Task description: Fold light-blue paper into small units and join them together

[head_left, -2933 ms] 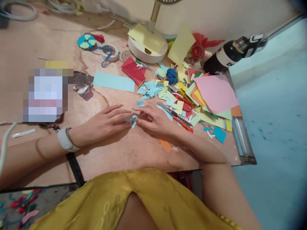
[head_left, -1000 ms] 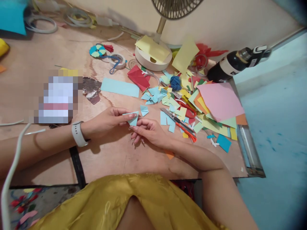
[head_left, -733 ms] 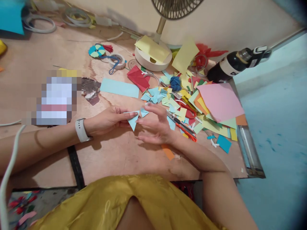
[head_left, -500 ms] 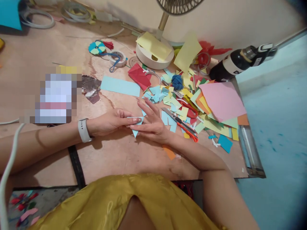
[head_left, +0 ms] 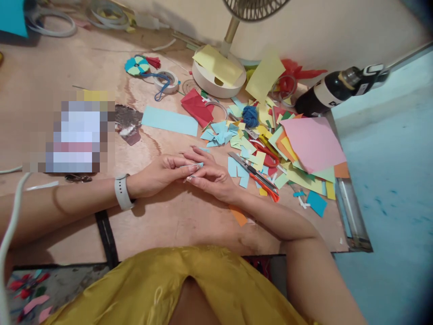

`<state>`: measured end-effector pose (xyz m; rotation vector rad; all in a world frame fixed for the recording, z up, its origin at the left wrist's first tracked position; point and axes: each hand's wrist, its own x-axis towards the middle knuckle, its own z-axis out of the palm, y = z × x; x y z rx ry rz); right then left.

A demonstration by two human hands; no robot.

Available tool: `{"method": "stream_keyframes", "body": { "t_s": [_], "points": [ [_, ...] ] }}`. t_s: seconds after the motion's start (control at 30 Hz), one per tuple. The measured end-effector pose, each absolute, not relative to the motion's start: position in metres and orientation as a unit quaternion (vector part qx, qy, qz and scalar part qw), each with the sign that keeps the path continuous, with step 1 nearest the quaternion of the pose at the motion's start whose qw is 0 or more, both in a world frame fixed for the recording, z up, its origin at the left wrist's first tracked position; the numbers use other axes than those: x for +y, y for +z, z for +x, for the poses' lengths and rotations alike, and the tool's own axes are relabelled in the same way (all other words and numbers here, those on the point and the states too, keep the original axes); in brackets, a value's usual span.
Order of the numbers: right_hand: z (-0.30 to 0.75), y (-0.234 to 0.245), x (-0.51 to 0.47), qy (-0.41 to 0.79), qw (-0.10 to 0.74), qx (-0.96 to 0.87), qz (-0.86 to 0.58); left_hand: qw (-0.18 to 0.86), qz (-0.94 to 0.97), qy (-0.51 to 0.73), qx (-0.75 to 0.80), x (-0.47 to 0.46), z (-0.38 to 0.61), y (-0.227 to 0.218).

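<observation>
White watch strap (head_left: pixel 123 193) comes first, then the left hand (head_left: pixel 160 175), clamped on a mostly hidden pale-blue paper piece (head_left: pixel 200 165). The right hand (head_left: pixel 216 181) touches the left; whether it grips too, I cannot tell. Beyond, an orange-handled cutter (head_left: pixel 257 176) lies over paper scraps (head_left: pixel 232 168), near a pink sheet (head_left: pixel 313 142).

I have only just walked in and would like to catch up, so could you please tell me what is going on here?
A person's left grip pinches a small light blue paper, mostly hidden, with the right grip close against it. An orange-handled cutter lies to the right, near loose paper scraps, and a light blue strip lies farther back on the table.
</observation>
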<state>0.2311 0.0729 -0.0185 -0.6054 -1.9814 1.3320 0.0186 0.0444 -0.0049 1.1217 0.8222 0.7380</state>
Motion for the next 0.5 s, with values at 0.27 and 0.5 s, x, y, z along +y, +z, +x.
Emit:
{"method": "stream_keyframes", "body": {
  "t_s": [0.27,0.5],
  "points": [
    [0.2293,-0.0184,0.0707,0.498,0.332,-0.759,-0.258,0.67,0.524,0.348,0.396,0.0403,0.0215,-0.0024],
    [0.2256,-0.022,0.0644,0.488,0.366,-0.747,-0.263,0.7,0.475,0.365,0.389,0.0422,0.0235,0.0022]
  ]
}}
